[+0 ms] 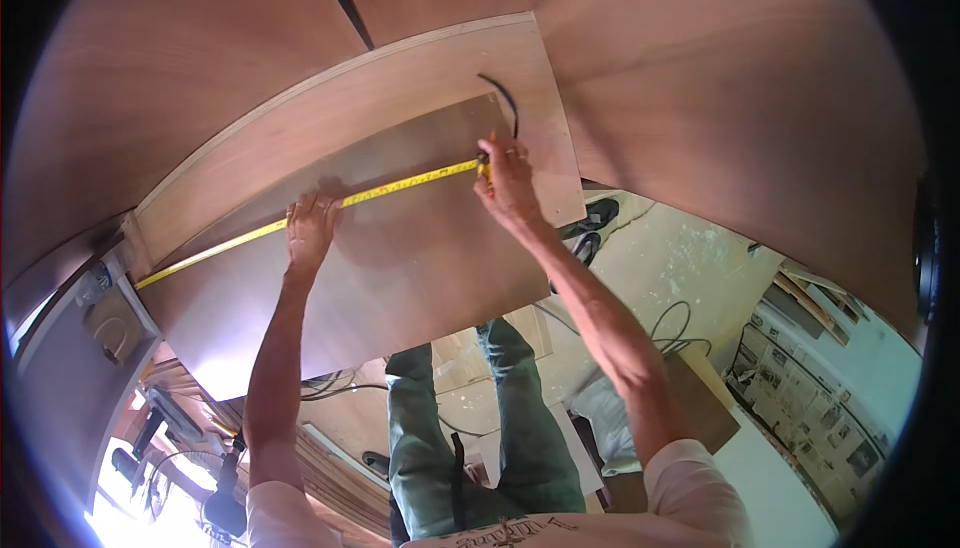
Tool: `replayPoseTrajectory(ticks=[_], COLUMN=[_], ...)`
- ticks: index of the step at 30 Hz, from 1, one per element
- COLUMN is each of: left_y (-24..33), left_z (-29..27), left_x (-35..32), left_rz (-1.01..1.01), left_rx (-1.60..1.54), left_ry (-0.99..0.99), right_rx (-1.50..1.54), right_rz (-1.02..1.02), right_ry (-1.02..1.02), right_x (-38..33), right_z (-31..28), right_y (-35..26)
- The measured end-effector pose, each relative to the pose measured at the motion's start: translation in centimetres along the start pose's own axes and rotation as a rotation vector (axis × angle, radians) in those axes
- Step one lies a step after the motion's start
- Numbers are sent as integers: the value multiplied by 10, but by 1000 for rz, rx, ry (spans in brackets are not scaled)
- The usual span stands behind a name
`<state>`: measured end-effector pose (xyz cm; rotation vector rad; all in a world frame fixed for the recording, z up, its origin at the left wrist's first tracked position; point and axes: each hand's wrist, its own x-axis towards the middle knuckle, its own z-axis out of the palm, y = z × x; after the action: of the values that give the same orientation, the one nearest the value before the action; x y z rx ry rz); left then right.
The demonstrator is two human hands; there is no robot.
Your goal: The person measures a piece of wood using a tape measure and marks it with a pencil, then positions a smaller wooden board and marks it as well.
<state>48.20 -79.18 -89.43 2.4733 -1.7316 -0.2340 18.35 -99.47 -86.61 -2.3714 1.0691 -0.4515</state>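
Note:
A yellow tape measure (405, 185) is stretched across a brown wooden panel (430, 248), from the panel's left end to my right hand. Beside the blade, my left hand (313, 223) rests on the panel with its fingers lying out flat, fingertips at the tape's edge. My right hand (510, 183) is closed around the case end of the tape near the panel's right side; the case is mostly hidden by the fingers. Small orange bits show at those fingers, too small to name for sure. The panel lies on a paler wooden surface (400, 88).
Tall wooden panels (730, 98) rise at the back and right. A black cable (505, 93) pokes up behind the panel. Dark shoes (595, 218), loose cables (680, 323) and newspaper sheets (800, 403) are on the right. Wood strips and tools lie at lower left.

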Motion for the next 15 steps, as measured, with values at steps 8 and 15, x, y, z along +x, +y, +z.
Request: replayPoseTrajectory(ticks=[8, 15], left_y=[9, 78], left_z=[-56, -71], left_x=[-59, -93], left_rz=[25, 160], left_rx=[-126, -286], left_ry=[-143, -272], right_rx=[56, 119], right_rz=[214, 328], right_ry=[-182, -244], right_x=[-50, -107], right_z=[10, -5], right_y=[-89, -148])
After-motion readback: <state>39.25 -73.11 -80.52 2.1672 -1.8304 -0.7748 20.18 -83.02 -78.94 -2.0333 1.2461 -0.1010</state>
